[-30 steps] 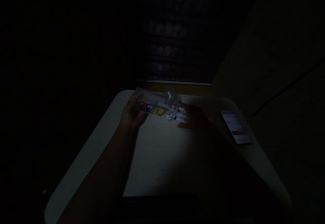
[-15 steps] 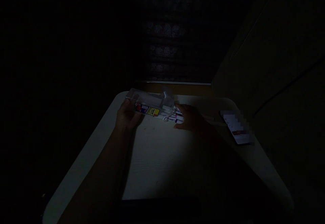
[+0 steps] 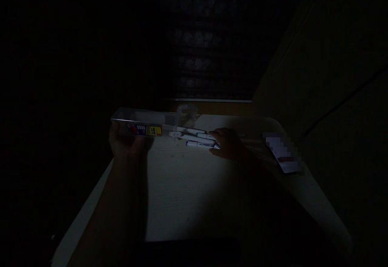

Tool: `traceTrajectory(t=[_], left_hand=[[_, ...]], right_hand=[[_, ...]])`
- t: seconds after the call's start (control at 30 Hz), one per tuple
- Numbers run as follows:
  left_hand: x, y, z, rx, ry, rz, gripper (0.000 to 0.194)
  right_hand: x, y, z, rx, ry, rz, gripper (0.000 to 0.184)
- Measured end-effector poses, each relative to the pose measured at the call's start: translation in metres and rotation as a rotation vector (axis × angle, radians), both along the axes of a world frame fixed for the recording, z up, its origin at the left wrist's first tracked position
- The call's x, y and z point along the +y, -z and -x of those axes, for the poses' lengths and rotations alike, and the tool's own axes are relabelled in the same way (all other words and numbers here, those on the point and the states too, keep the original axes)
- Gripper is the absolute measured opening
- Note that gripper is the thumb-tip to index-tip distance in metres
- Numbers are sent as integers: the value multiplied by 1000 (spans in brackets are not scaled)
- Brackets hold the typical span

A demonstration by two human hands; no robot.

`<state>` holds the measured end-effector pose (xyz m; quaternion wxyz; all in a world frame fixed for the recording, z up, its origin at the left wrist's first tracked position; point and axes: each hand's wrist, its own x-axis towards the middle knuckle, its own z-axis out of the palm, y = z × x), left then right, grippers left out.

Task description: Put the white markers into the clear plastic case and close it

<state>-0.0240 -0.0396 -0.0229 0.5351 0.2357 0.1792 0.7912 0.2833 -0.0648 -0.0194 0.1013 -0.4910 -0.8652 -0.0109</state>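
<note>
My left hand (image 3: 125, 144) is closed around the closed end of a clear plastic box (image 3: 141, 116), which lies on its side with a dark and yellow label facing me. Its open end, with a raised clear flap (image 3: 187, 113), points right. Several white marker pens (image 3: 197, 137) with coloured ends extend from near that opening toward my right hand (image 3: 226, 142). The fingers of my right hand are closed on the right ends of the markers; dim light hides exactly how many it grips. One marker with a blue end (image 3: 198, 144) lies lowest.
A pale table (image 3: 176, 194) with rounded corners carries everything. On its right side lies a lit phone (image 3: 281, 154), partly pixelated. More pale pens (image 3: 257, 141) lie dimly behind my right wrist. A dark patterned curtain (image 3: 197, 61) hangs beyond the table.
My left hand has drawn the box to the left, and the markers now show mostly outside it. My right hand has stayed in nearly the same place.
</note>
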Motion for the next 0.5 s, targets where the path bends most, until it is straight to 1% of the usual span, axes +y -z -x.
traceTrajectory(t=[0.07, 0.13, 0.2, 0.33, 0.4, 0.5], left_hand=[[-3, 0, 4, 21, -29, -41, 35], [-5, 0, 7, 17, -67, -73, 33], [-5, 0, 9, 22, -48, -90, 30], [-2, -1, 9, 37, -43, -93, 30], [-3, -1, 7, 52, -24, -67, 30], [-6, -1, 8, 86, -35, -55, 33]], right_hand=[[-2, 3, 2, 3, 4, -10, 70], [-5, 6, 3, 2, 9, -14, 72], [-6, 6, 4, 2, 8, -21, 75], [-4, 4, 14, 12, 1, -54, 87], [-2, 2, 24, 8, -30, -46, 83], [0, -1, 38, -12, -103, 9, 67]])
